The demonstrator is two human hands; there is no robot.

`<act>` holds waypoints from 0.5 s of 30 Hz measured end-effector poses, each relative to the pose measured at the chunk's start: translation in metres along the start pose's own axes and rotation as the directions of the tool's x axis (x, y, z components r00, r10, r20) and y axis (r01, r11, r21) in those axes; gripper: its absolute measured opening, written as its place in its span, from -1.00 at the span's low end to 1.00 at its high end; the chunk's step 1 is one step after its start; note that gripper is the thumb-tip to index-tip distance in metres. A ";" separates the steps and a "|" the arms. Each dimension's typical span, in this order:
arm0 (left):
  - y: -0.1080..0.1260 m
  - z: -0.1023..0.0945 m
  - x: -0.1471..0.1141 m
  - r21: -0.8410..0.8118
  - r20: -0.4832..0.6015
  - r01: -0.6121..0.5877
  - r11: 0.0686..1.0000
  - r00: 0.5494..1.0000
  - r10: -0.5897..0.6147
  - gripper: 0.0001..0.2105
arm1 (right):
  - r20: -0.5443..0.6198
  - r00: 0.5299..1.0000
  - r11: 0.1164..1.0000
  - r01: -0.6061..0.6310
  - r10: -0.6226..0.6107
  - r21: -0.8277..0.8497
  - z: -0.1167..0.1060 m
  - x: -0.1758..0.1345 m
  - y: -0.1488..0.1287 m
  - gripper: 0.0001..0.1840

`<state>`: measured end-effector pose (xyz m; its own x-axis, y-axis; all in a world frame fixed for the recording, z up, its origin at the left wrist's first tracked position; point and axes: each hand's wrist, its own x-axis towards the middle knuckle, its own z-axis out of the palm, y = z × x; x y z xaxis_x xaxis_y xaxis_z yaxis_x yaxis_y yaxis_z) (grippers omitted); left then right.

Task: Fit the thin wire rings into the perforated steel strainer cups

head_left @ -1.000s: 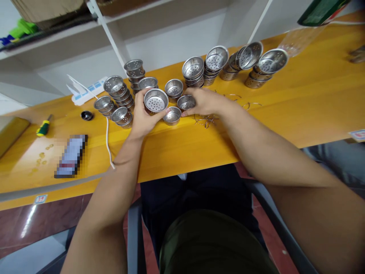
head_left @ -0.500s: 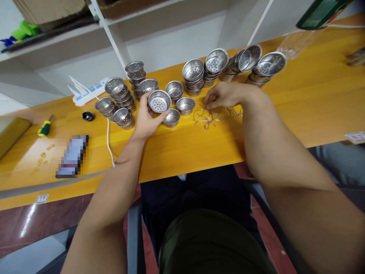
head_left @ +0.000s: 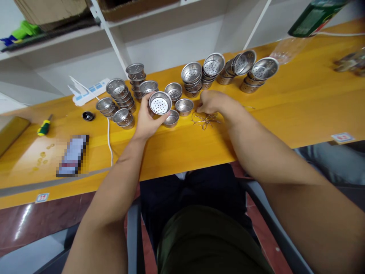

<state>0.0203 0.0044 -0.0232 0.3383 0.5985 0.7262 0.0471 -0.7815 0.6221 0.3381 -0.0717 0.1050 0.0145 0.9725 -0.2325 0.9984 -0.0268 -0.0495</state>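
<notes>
My left hand (head_left: 148, 121) is closed around a perforated metal cup (head_left: 160, 103), its open top tilted toward me and its holed bottom showing. My right hand (head_left: 211, 102) reaches down over a loose pile of thin, curved metal wires (head_left: 205, 121). Its fingers are pressed together at the pile's upper left edge, and whatever is between them is hidden. Just right of the held cup, two more small perforated cups stand on the table: one cup (head_left: 184, 107) close to my right hand, the other cup (head_left: 172, 119) beside my left thumb.
Stacked perforated cups stand left (head_left: 117, 89) and at the back right (head_left: 213, 65). A phone (head_left: 72, 156), a screwdriver (head_left: 44, 128), a small black round object (head_left: 88, 116) and a white cable (head_left: 108, 142) lie left. A plastic bottle (head_left: 309, 23) stands far right.
My right hand has moved left and slightly down across the wire pile, its fingers turning under. My left hand keeps its hold on the cup. The view has shifted slightly.
</notes>
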 end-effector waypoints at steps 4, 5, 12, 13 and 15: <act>0.000 0.000 0.002 -0.025 -0.006 -0.038 0.999 0.999 0.037 0.15 | 0.029 1.000 1.000 -0.009 0.010 -0.013 -0.003 -0.006 -0.006 -0.50; 0.000 -0.001 0.002 -0.024 -0.004 -0.038 0.999 0.999 0.038 0.15 | 0.031 0.999 1.000 -0.006 0.006 -0.017 -0.004 -0.007 -0.005 -0.49; -0.002 -0.002 0.002 -0.013 0.002 -0.033 0.999 0.999 0.033 0.12 | -0.050 0.999 1.000 -0.001 0.001 -0.012 0.004 0.004 0.007 -0.50; -0.003 -0.002 0.002 -0.009 -0.001 -0.031 0.999 1.000 0.031 0.12 | -0.064 0.998 1.000 -0.002 0.001 -0.012 0.006 0.007 0.009 -0.48; -0.003 -0.001 0.002 0.001 -0.006 -0.029 1.000 1.000 0.029 0.12 | -0.071 0.997 1.000 -0.007 0.006 -0.004 0.010 0.011 0.009 -0.46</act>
<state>0.0199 0.0085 -0.0232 0.3334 0.5768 0.7458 0.0379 -0.7986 0.6007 0.3468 -0.0633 0.0926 0.0249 0.9863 -0.1629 0.9985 -0.0324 -0.0437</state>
